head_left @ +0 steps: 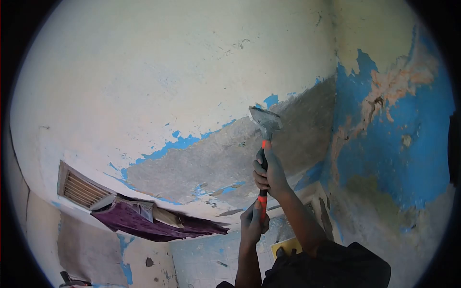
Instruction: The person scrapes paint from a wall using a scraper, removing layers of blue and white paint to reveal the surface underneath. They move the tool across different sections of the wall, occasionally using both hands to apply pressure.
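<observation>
A long-handled scraper (265, 120) with a wide metal head and a red and black handle points up at the wall. Its blade lies at the border between the pale paint and the bare grey patch (211, 163), close to a blue paint remnant. My right hand (271, 173) is wrapped around the upper black part of the handle, below the red collar. Lower down, my left hand (253, 224) grips the red end of the handle. Whether the blade presses on the wall cannot be made out.
A slatted window opening (84, 188) with a purple curtain (139, 223) is at the left. The adjoining blue wall (398, 144) at right has peeling, cracked patches. Below are a tiled floor (206, 269) and a yellow surface (288, 246) near my body.
</observation>
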The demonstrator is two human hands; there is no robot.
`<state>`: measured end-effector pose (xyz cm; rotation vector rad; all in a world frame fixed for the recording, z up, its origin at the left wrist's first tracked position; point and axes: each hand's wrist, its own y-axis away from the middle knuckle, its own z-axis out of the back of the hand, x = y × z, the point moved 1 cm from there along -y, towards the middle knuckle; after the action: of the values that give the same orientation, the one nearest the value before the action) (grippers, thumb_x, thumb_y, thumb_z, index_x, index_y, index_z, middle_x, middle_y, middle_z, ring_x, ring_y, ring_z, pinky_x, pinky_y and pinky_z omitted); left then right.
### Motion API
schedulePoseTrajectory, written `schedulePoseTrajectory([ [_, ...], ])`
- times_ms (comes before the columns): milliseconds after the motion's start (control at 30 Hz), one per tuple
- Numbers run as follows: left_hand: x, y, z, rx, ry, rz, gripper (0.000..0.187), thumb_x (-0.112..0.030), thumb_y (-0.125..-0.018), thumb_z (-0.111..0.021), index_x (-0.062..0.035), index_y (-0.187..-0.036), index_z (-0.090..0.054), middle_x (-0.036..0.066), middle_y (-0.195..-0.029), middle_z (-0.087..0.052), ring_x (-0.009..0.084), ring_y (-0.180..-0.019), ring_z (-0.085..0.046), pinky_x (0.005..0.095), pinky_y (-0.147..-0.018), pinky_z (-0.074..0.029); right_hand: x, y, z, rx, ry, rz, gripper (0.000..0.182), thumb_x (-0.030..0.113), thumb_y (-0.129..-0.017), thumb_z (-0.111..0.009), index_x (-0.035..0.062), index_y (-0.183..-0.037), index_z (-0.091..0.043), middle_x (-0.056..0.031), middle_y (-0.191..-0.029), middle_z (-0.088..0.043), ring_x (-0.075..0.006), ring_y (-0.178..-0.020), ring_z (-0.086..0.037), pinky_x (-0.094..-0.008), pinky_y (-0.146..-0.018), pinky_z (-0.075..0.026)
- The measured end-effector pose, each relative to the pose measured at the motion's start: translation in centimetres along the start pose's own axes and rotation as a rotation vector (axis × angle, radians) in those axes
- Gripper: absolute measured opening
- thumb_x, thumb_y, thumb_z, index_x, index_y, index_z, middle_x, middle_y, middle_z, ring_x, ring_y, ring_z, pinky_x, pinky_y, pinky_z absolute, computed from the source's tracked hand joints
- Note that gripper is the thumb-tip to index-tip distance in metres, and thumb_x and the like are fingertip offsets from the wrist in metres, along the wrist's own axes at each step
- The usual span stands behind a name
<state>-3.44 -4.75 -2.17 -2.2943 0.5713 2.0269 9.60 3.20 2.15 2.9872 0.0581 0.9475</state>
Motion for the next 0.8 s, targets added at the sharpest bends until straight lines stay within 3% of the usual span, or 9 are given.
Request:
schedulePoseTrajectory([
  [167,0.5,1.3,2.1,0.016,0.004,0.011,0.044,-0.042,-0.1,-0.046,-0.0004,-0.107,-0.058,0.0,-0.053,-0.042,0.0064,-0.04,-0.036,0.022,-0.036,-0.026,-2.6,0.4,0.1,0.025,-0.072,-0.067,0.049,0.062,-0.094,-0.041,0.016,-0.079,-0.041,0.0048,-0.05,-0.027,-0.0076,-0.032,-0.019,-0.0239,-0.03,-0.017],
  [267,-4.5,1.6,0.4,0.064,-0.08,0.001,0.044,-0.041,-0.1,-0.047,-0.0005,-0.114,-0.056,0.0,-0.055,-0.042,0.0061,-0.04,-0.037,0.0208,-0.035,-0.026,0.4,0.0,-1.4,0.014,-0.105,0.063,0.049,0.061,-0.094,-0.042,0.0152,-0.079,-0.041,0.0047,-0.05,-0.027,-0.0076,-0.032,-0.019,-0.0241,-0.029,-0.018],
  [367,-3.4,1.9,1.2,0.04,-0.086,-0.028,0.043,-0.042,-0.1,-0.047,-0.0013,-0.112,-0.057,0.001,-0.055,-0.042,0.0062,-0.04,-0.037,0.0208,-0.035,-0.026,-0.7,0.1,-1.1,-0.021,-0.06,0.124,0.049,0.063,-0.094,-0.041,0.0166,-0.078,-0.042,0.0059,-0.05,-0.026,-0.0075,-0.033,-0.021,-0.0248,-0.03,-0.019],
  [467,-2.1,1.9,3.6,0.082,-0.088,-0.02,0.042,-0.043,-0.099,-0.048,-0.0025,-0.107,-0.058,0.0,-0.055,-0.043,0.0062,-0.04,-0.036,0.0212,-0.035,-0.026,-3.6,0.6,-1.1,-0.042,-0.129,0.046,0.046,0.059,-0.096,-0.041,0.0153,-0.08,-0.042,0.0053,-0.05,-0.027,-0.0065,-0.032,-0.02,-0.0237,-0.028,-0.021],
  [633,-6.6,-0.8,0.1,0.159,-0.203,-0.15,0.044,-0.042,-0.098,-0.051,-0.0026,-0.114,-0.061,-0.002,-0.054,-0.043,0.0058,-0.041,-0.04,0.0224,-0.037,-0.03,3.1,-1.9,-0.7,-0.166,-0.062,0.301,0.05,0.065,-0.092,-0.044,0.0174,-0.076,-0.042,0.0071,-0.049,-0.028,-0.0058,-0.033,-0.024,-0.0237,-0.029,-0.02],
  [733,-7.9,-0.3,-1.8,0.209,-0.193,-0.112,0.039,-0.042,-0.099,-0.048,-0.0048,-0.105,-0.059,0.0,-0.059,-0.045,0.0055,-0.042,-0.039,0.0218,-0.035,-0.027,5.7,-1.2,-0.9,-0.095,-0.02,0.328,0.05,0.066,-0.09,-0.045,0.0179,-0.076,-0.043,0.007,-0.048,-0.028,-0.0062,-0.033,-0.025,-0.0239,-0.029,-0.02],
  [800,-5.3,0.2,-0.3,0.242,-0.077,-0.065,0.038,-0.041,-0.1,-0.047,-0.0055,-0.111,-0.056,0.0,-0.061,-0.045,0.0058,-0.042,-0.038,0.0216,-0.035,-0.027,3.5,0.1,-1.4,-0.186,0.006,0.264,0.049,0.064,-0.092,-0.045,0.0173,-0.077,-0.043,0.0071,-0.049,-0.028,-0.0062,-0.033,-0.024,-0.0239,-0.029,-0.019],
])
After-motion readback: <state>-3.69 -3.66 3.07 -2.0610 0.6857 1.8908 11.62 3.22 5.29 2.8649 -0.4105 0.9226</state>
